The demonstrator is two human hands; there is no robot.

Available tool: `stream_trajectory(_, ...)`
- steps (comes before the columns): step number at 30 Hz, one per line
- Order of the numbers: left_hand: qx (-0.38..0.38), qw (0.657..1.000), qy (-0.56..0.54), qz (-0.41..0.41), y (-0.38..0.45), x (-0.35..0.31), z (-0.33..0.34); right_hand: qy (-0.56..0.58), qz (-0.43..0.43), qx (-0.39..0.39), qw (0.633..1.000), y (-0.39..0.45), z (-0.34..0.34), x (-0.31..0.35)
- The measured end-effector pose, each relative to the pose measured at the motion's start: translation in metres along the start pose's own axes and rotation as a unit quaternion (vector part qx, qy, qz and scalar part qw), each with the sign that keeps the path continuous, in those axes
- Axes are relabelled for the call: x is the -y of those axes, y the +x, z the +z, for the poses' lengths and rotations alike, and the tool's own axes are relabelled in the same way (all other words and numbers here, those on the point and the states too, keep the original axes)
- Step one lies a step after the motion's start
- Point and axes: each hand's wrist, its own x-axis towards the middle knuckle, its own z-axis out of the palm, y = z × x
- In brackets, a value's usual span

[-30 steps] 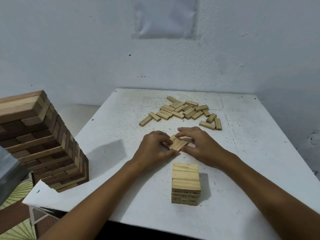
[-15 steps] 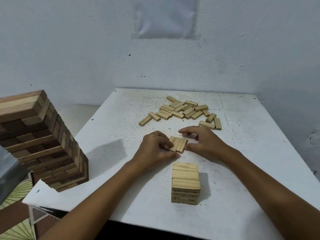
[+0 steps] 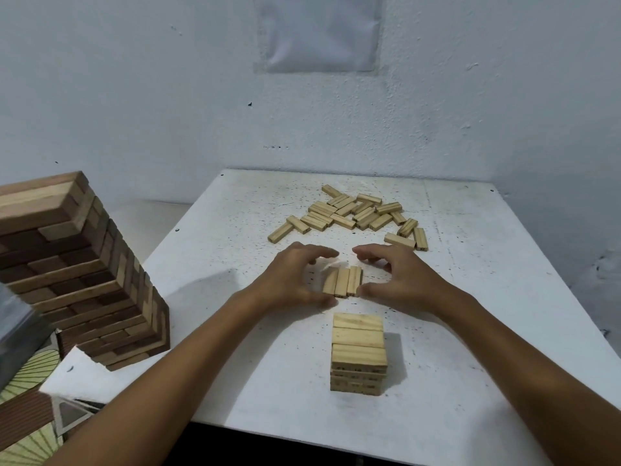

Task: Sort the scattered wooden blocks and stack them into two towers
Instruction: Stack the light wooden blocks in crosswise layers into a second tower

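Observation:
Three light wooden blocks lie side by side in a neat row on the white table. My left hand arches around their left side, thumb at the near end. On the right side my right hand mirrors it, thumb against the near corner. The fingertips of both hover past the far end, apart from the blocks. A short tower of light blocks stands just in front of the row. Several loose light blocks lie scattered farther back.
A tall tower of mixed dark and light blocks stands off the table's left edge on a lower surface. A grey wall runs behind the table. A patterned floor mat shows at the lower left.
The three blocks were skewed under my fingers and now lie squared up in a straight row. Both hands have opened outward, fingers lifted off the blocks.

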Motion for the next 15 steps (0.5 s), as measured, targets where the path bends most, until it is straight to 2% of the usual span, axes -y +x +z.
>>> stream_trajectory(5, 0.036, 0.998, -0.058, 0.0, 0.008, -0.001, 0.001, -0.024, 0.0, -0.01, 1.0, -0.005, 0.009, 0.003)
stream_trajectory(15, 0.0, 0.996, -0.091, 0.016, 0.006, 0.001, 0.01, -0.011, -0.011, -0.032, 0.999, -0.008, 0.016, 0.008)
